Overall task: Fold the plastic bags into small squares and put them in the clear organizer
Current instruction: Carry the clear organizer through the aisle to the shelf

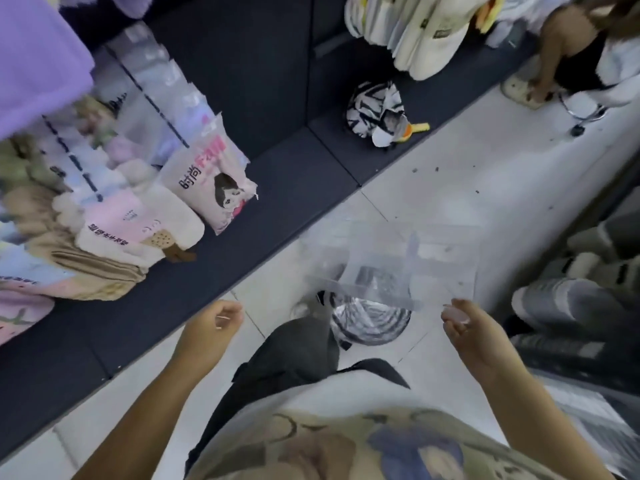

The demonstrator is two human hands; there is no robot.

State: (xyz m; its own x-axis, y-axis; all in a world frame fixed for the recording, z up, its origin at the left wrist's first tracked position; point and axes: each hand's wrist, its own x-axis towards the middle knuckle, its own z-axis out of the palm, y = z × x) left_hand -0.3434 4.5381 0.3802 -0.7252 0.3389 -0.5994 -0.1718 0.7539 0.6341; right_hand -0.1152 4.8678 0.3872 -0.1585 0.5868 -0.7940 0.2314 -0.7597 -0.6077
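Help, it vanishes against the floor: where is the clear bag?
Head view, right of centre: the clear bag, pinched by the right hand, over the white floor.

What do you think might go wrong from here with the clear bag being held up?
The right hand pinches only a corner of the clear bag, and whether the left hand grips it is unclear, so it may slip. Held in mid-air, its folds may come out crooked. If dropped, it lands on a floor strewn with dark specks.
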